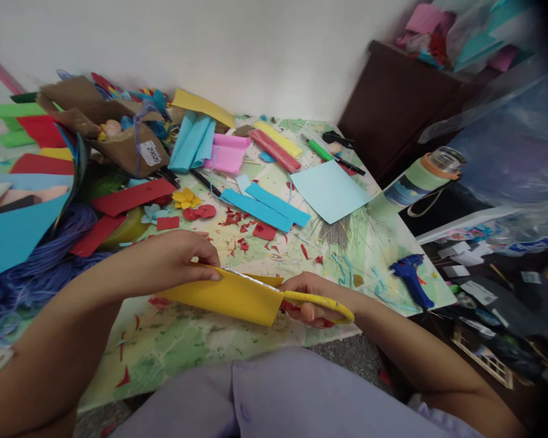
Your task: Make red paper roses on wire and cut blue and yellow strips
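Observation:
My left hand (189, 261) pinches the upper left part of a folded yellow sheet (237, 298) that looks like craft paper or felt. In my right hand (308, 298) is a pair of scissors (322, 299) with yellow and red handles, its fingers closed around them. The blades lie along the fold line at the sheet's upper edge, with yellow material on both sides of them. Just beyond the hands lie red scraps (244, 228) and two blue strips (267, 207). A yellow paper flower (186, 198) and red rounded pieces (200, 212) rest behind my left hand.
A brown paper bag (119, 152), purple yarn (50, 249) and coloured sheets crowd the left. A pale blue sheet (331, 191) and thin wires (335, 233) lie to the right. A blue glue gun (413, 280) and a bottle (422, 176) are near the right edge.

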Available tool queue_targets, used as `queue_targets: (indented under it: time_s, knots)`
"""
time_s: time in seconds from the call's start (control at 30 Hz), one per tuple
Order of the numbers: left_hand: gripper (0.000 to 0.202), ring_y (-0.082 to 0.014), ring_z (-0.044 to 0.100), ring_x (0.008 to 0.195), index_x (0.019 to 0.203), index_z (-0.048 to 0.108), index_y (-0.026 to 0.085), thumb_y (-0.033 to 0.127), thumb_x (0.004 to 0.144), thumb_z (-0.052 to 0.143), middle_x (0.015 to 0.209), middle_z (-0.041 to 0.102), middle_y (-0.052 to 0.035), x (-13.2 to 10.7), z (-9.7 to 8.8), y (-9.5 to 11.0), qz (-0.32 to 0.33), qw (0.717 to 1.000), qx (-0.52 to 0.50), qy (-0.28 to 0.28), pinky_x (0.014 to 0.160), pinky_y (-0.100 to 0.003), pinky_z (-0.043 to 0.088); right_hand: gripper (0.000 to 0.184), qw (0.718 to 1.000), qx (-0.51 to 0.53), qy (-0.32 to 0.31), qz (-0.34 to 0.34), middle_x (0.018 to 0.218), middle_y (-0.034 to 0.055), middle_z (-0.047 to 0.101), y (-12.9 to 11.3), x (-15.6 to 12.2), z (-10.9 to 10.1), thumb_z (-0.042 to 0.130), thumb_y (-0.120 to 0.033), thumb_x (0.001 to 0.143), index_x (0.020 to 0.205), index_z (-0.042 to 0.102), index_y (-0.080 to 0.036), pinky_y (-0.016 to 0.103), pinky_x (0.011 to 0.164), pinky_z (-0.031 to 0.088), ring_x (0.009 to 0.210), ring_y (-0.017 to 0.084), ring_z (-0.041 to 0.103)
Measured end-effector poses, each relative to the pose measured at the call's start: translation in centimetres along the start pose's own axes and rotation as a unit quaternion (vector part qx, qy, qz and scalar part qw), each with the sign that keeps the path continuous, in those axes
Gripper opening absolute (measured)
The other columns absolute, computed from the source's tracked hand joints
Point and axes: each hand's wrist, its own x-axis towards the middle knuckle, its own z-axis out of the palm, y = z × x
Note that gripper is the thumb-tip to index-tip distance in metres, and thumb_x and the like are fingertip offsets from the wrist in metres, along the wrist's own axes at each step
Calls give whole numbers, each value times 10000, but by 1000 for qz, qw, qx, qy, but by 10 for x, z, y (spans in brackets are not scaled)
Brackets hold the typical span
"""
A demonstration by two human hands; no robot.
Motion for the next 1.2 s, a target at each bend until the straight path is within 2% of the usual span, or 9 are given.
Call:
queue_targets:
  time_s: [0.2, 0.37, 0.53, 0.67, 0.77, 0.87, 1.03, 1.2]
  knots:
    - [310, -173, 627, 834, 906, 738, 225, 468, 862, 550, 904, 711, -13, -6, -4, -2, 0, 1000, -6, 0, 741, -240, 448, 578, 1000, 7, 22, 10, 512, -128, 422, -1, 0, 1, 791, -652, 636, 809, 512, -175, 150, 298, 246, 330, 14, 309]
    - [279, -142, 618, 847, 951, 722, 192, 403, 904, 546, 912, 714, 35, -19, -13, -10, -35, 999, 3, 19, 746, -188, 433, 690, 999, -15, 17, -34, 606, -90, 443, 0, -3, -2, 758, -703, 637, 961, 602, -114, 160, 396, 223, 452, 20, 315]
    - [281, -133, 618, 786, 902, 726, 181, 397, 898, 548, 846, 712, 31, -19, -12, -12, -24, 1000, 2, 4, 683, -179, 430, 733, 992, -109, 11, -61, 681, -51, 454, -7, -3, -4, 651, -777, 693, 1003, 617, -114, 182, 486, 284, 568, 58, 359]
    - [285, -129, 612, 770, 861, 728, 193, 413, 889, 549, 837, 702, 21, -12, -7, -12, 4, 1000, -12, 5, 698, -196, 434, 713, 983, -170, -17, -68, 732, -18, 488, -13, 0, -7, 543, -831, 732, 910, 588, -142, 198, 516, 329, 616, 83, 407]
    - [327, -136, 607, 750, 822, 729, 209, 490, 863, 567, 824, 699, 1, -7, -3, -12, 19, 999, -34, 5, 694, -213, 430, 692, 983, -164, -48, -72, 697, -19, 488, -11, 3, -9, 475, -853, 758, 841, 536, -168, 208, 499, 343, 575, 85, 427]
    - [342, -145, 611, 750, 810, 728, 221, 515, 860, 560, 814, 699, -13, -2, -1, -10, 31, 999, -35, 2, 709, -223, 428, 674, 985, -150, -55, -64, 694, -14, 510, -6, 5, -9, 442, -844, 789, 870, 515, -179, 222, 496, 373, 545, 89, 459]
    - [325, -158, 626, 766, 814, 728, 229, 498, 856, 549, 821, 706, -17, 1, -2, -4, 27, 999, -28, 0, 727, -232, 437, 676, 990, -125, -47, -47, 633, -35, 499, -3, 4, -7, 447, -854, 778, 832, 507, -182, 210, 470, 356, 508, 74, 456]
    - [323, -158, 635, 773, 821, 728, 231, 502, 856, 556, 836, 710, -15, 1, -1, -5, 23, 999, -26, 0, 714, -234, 446, 624, 996, -68, -43, -45, 534, -84, 443, 4, 4, -6, 537, -805, 772, 799, 490, -184, 179, 362, 327, 386, 48, 393]
